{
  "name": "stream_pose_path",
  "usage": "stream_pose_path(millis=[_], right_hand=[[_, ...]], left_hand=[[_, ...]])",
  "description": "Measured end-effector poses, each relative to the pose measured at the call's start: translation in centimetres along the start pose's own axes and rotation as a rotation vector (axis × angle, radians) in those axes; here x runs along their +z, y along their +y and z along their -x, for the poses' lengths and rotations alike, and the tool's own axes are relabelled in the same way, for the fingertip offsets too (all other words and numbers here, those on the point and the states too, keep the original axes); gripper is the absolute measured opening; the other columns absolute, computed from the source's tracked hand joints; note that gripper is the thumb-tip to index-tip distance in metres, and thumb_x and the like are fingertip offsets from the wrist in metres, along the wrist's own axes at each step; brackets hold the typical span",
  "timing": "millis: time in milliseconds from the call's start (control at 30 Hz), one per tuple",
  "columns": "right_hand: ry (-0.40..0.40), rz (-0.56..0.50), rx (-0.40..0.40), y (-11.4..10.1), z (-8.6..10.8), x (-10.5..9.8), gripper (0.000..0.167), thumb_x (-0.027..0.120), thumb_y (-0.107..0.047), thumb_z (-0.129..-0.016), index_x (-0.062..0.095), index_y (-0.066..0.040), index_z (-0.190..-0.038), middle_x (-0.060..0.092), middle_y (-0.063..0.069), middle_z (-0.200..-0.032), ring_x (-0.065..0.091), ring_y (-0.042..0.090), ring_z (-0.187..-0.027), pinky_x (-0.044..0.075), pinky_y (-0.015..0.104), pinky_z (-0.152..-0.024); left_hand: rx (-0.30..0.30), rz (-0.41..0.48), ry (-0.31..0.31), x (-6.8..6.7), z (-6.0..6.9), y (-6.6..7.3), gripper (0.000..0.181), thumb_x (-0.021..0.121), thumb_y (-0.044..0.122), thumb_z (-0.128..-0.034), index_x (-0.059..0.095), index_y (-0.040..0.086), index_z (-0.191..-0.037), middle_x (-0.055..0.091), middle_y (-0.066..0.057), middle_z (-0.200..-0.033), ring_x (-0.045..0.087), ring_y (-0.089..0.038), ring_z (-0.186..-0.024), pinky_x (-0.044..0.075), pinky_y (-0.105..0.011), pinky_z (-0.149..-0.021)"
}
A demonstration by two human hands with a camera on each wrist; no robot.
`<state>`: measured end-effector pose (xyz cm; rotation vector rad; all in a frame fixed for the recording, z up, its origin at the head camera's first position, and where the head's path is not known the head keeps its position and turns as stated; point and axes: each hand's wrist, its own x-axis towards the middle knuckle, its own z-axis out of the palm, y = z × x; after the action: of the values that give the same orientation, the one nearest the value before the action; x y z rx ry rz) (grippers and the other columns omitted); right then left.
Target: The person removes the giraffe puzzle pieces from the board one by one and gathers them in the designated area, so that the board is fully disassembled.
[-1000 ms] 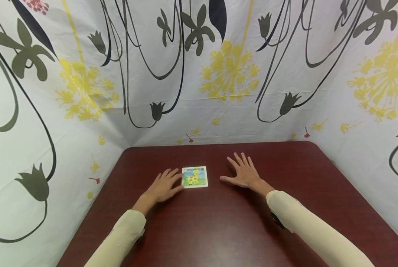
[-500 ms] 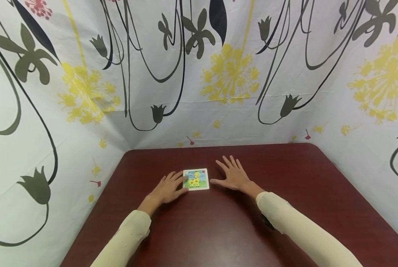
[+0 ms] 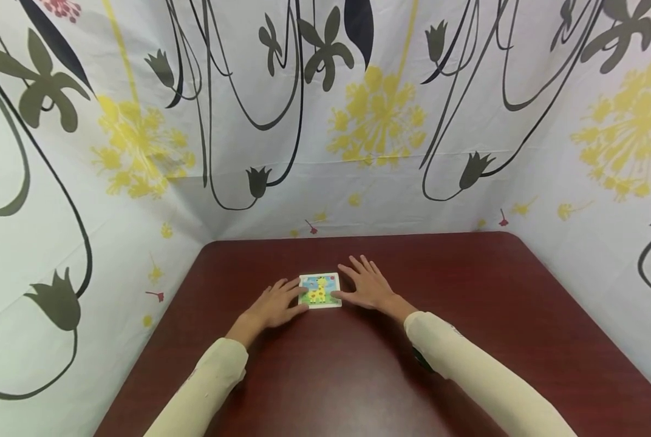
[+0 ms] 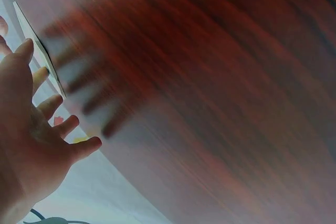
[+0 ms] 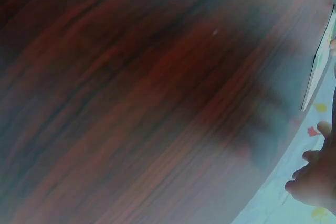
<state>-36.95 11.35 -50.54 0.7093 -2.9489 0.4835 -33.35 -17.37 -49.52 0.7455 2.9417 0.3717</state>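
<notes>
A square puzzle board with a giraffe picture lies flat on the dark red table, its rim white. My left hand is at its left side, fingers spread, with the thumb and a fingertip over the left edge. On the opposite side my right hand has its fingers spread and its thumb over the right edge. Seen edge-on in the left wrist view, the board sits beside the extended fingers of the left hand. Only part of the right hand shows in the right wrist view, near the board's edge.
A white cloth printed with flowers and vines hangs behind the table and along both sides. Bare tabletop stretches in front of the board and to the right of the right arm.
My right hand has moved left, from well apart from the board to its right edge. The left hand has shifted slightly right over the left edge. The board has hardly moved.
</notes>
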Motion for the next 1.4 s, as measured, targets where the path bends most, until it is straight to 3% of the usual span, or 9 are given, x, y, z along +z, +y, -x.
stream_pose_path(millis=[500,867,1400], right_hand=[[0.009,0.002,-0.049,-1.4,-1.1,0.9,0.074,0.062,-0.061,-0.098,0.045,-0.021,-0.158,0.03,0.017,-0.167,0.021,0.043,-0.155,0.018,0.057,-0.124],[0.068,-0.027,-0.146,-2.4,-2.2,1.3,0.066,0.069,-0.048,-0.099,0.052,-0.013,-0.153,0.041,0.022,-0.16,0.031,0.047,-0.15,0.027,0.059,-0.12],[0.066,-0.108,-0.22,-3.7,-3.5,2.1,0.057,0.073,-0.035,-0.099,0.057,-0.009,-0.148,0.061,0.017,-0.141,0.053,0.04,-0.132,0.044,0.059,-0.105]], left_hand=[[0.004,0.009,0.001,-0.1,-0.4,-0.2,0.054,0.057,0.049,-0.1051,0.052,0.022,-0.152,0.039,-0.009,-0.164,0.035,-0.037,-0.149,0.031,-0.068,-0.114],[-0.013,-0.026,-0.035,-0.4,-0.8,0.2,0.058,0.058,0.054,-0.1033,0.054,0.022,-0.152,0.04,-0.009,-0.163,0.037,-0.037,-0.148,0.038,-0.062,-0.111],[0.006,-0.017,-0.007,-0.1,-1.0,0.0,0.058,0.06,0.052,-0.1029,0.055,0.019,-0.15,0.041,-0.012,-0.163,0.038,-0.041,-0.147,0.041,-0.063,-0.108]])
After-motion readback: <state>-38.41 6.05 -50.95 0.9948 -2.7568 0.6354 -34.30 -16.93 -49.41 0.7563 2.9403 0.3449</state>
